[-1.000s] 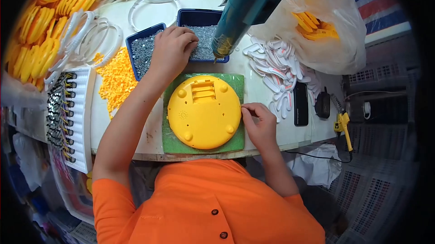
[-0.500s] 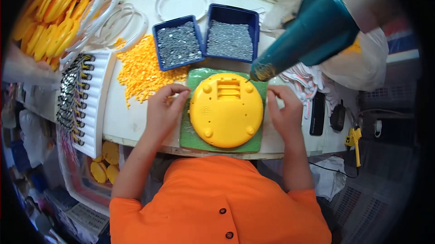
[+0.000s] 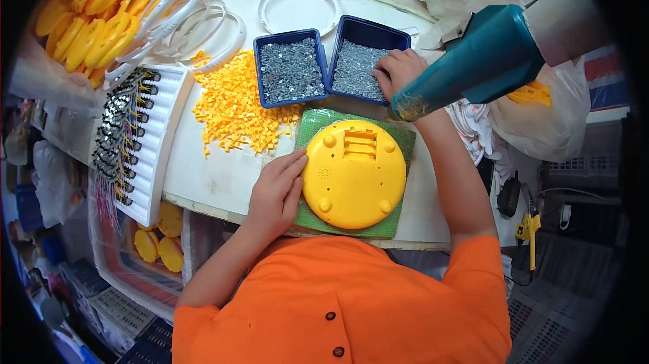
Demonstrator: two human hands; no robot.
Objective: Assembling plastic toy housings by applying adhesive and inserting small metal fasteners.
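Note:
A round yellow plastic shell lies back side up on a green mat at the table's front edge. My left hand rests flat against the shell's left rim. My right hand reaches into the right blue tray of small grey screws, fingers curled down among them; whether it holds any I cannot tell. A second blue tray of screws sits just left of it. A teal hanging power screwdriver dangles above my right forearm.
A heap of small yellow plastic bits lies left of the mat. A white rack of wired parts stands at the left. White rings and stacked yellow discs fill the back left. A clear bag sits right.
My right hand has left the shell's right rim and moved up into the right screw tray. My left hand stays at the shell's left side.

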